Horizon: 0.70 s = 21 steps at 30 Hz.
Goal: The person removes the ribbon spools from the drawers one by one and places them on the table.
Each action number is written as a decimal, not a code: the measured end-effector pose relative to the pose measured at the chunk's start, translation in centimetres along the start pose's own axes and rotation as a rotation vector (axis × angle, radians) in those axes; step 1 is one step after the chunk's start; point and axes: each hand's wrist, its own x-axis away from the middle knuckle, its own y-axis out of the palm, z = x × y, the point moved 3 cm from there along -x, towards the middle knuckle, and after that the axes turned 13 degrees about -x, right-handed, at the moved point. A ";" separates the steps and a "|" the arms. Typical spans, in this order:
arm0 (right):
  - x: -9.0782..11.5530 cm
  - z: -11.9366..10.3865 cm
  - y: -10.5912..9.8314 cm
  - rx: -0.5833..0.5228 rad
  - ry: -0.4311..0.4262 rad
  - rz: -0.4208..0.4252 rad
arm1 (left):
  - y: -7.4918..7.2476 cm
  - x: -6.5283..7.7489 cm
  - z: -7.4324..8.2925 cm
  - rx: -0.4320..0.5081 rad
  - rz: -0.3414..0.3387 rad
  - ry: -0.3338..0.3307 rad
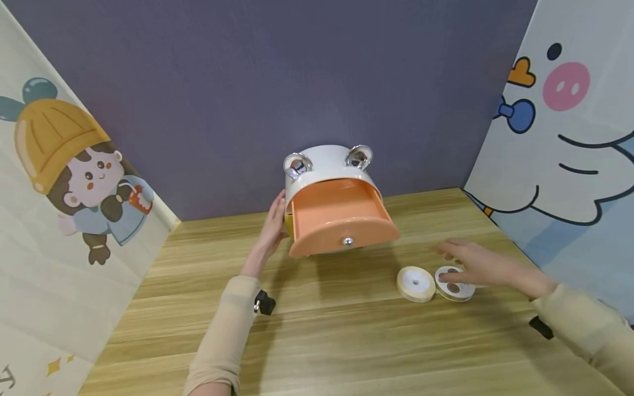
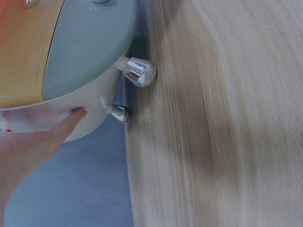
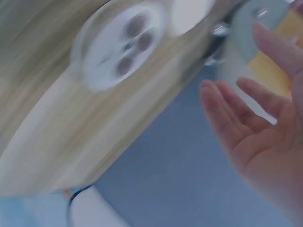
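Observation:
A small white drawer cabinet (image 1: 324, 159) with two silvery ear-like rings stands near the back of the table. Its orange top drawer (image 1: 322, 237) is pulled out and holds nothing that I can see. My left hand (image 1: 271, 226) rests against the cabinet's left side, its thumb (image 2: 71, 122) lying along the white wall. My right hand (image 1: 477, 265), its fingers loosely spread, hovers by two flat spools to the cabinet's right. The plain-faced ribbon spool (image 1: 416, 283) lies farther left, and the spool with round holes (image 1: 454, 290) is partly behind my fingers.
Yellow (image 2: 26, 56) and green (image 2: 90, 52) drawer fronts sit lower on the cabinet, above silvery feet (image 2: 139, 72). A dark wall (image 1: 238, 110) rises behind the wooden table (image 1: 317, 335). Printed cartoon panels flank it left (image 1: 29, 264) and right (image 1: 545, 148).

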 end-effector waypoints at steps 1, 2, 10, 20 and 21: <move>-0.3 -1.0 0.1 -0.038 -0.004 0.015 | -0.1 0.0 0.0 -0.001 -0.001 0.000; -0.6 -1.9 0.3 -0.077 -0.007 0.030 | -0.1 0.0 0.0 -0.003 -0.004 0.001; -2.6 -7.9 2.6 -0.539 0.068 0.057 | -0.3 -0.2 0.0 -0.005 -0.017 -0.001; -5.8 -10.5 4.4 -0.973 0.175 -0.012 | -0.1 1.5 2.1 0.021 -0.063 -0.025; -6.1 -10.7 4.5 -0.997 0.182 -0.010 | -0.1 1.5 2.1 0.023 -0.064 -0.023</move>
